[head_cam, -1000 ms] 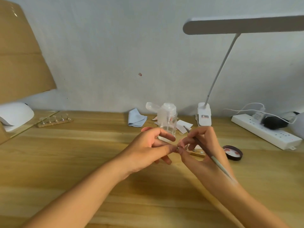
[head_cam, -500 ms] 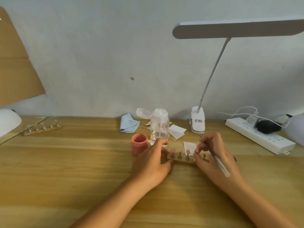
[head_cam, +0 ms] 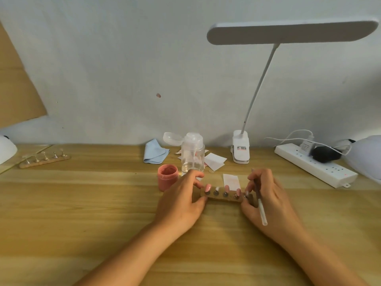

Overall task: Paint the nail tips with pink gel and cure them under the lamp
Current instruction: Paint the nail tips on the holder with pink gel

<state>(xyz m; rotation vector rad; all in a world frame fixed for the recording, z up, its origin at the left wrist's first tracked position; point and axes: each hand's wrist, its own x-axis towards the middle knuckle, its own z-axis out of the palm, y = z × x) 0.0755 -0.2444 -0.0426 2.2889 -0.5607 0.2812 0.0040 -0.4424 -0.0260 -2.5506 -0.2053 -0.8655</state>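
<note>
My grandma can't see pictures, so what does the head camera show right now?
At a wooden desk, a left hand and a right hand hold the ends of a wooden strip of nail tips, several painted pink. The right hand also holds a brush; an open pink jar stands beside the left hand.

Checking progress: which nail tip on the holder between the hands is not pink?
The second nail tip from the left; it looks whitish, its neighbours pink.

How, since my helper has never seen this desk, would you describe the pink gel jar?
Start at the white clip lamp by the wall and move left to the clear pump bottle. In front of it, beside the left hand, stands the pink gel jar: the only short, opaque pink pot there.
</note>
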